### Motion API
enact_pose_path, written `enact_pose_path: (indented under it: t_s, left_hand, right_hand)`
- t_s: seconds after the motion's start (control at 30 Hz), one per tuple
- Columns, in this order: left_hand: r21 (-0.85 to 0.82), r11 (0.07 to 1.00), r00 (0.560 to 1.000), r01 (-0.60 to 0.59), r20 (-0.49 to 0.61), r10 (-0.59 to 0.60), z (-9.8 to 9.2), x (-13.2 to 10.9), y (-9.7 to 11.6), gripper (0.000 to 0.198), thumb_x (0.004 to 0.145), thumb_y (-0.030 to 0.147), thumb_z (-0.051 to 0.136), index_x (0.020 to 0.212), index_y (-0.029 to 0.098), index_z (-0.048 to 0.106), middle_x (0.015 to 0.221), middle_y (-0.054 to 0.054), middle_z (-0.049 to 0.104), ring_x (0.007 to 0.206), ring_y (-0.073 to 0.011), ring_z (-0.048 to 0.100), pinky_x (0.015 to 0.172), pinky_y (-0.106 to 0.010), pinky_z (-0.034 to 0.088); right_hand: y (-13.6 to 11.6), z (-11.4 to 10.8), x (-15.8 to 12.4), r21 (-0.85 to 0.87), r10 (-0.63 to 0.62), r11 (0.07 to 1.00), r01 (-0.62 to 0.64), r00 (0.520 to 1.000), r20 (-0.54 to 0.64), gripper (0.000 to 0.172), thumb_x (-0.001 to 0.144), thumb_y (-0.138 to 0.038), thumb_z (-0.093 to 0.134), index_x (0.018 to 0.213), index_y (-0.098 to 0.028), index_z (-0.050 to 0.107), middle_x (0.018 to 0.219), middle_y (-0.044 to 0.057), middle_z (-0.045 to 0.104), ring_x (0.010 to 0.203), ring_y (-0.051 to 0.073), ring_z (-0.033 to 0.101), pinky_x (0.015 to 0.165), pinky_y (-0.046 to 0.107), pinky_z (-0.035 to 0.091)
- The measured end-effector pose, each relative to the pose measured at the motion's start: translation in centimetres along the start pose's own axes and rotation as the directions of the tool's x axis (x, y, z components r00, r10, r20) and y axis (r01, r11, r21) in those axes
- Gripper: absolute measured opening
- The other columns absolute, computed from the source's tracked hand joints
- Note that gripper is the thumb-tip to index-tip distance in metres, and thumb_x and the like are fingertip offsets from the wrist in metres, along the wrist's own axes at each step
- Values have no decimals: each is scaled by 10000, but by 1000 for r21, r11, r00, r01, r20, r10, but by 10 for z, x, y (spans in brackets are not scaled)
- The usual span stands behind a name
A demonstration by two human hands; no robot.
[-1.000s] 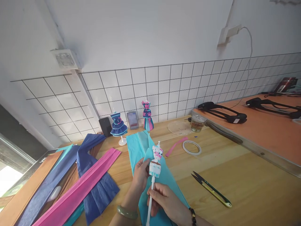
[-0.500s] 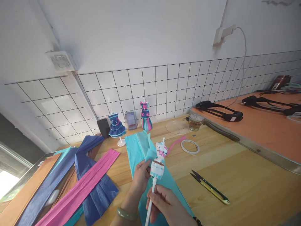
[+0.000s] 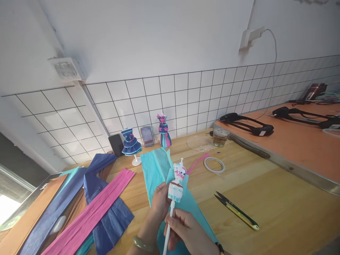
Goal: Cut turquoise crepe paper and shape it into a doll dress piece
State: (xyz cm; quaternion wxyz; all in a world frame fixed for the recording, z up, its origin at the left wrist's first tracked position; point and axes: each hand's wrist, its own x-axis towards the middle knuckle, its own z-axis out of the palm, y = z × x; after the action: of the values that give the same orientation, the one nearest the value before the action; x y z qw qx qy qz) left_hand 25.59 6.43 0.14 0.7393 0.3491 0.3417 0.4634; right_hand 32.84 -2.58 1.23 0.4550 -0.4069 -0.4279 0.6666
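One miniature dress form (image 3: 175, 190), above the turquoise sheet (image 3: 152, 166); right hand (image 3: 183, 226), fingers clamped on its stem (image 3: 173, 205), presumably to spare the torso. One left hand (image 3: 159, 199), over sheet, fingertips hidden: closure untellable. One snips (image 3: 240, 215), right of sheet, seemingly for easy reach.

The wooden desk (image 3: 281, 198) was backed by a pale wall (image 3: 159, 39), lined lower down with white tiles (image 3: 181, 95).
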Motion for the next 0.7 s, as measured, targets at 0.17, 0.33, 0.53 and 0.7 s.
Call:
enact_pose_path:
  t_s: [0.17,0.33,0.53,0.7]
  left_hand:
    - [5,1000,1000,-3,3,3,0,0,0,143,631,277,674,570,154,635,495,17,550,455,-99,414,471,-224,348]
    - [-1,1000,1000,7,11,-7,0,-1,0,185,633,281,682,532,144,611,461,22,521,454,-94,417,480,-220,353]
    - [-48,999,1000,5,-11,-6,-1,1,-1,232,632,307,701,525,144,575,458,32,507,434,-79,398,472,-215,347]
    - [-64,998,999,20,-44,-23,-2,2,1,284,594,339,736,516,145,544,437,37,505,406,-74,408,450,-211,333]
  right_hand:
    - [-1,-2,1,-18,1,1000,-2,1000,-26,459,733,-604,524,711,-146,497,489,-15,570,436,98,529,478,212,411]
    - [0,-1,1,-14,-3,1000,3,1000,-20,468,724,-603,537,719,-136,502,505,-15,570,431,90,526,470,207,410]
    - [4,0,1,-22,10,1000,-10,1000,-11,472,718,-614,532,713,-143,499,502,-21,565,425,87,519,473,206,410]
    - [7,1,-2,-77,56,996,-55,998,12,510,690,-661,516,695,-151,498,481,-23,547,421,94,512,475,215,407]
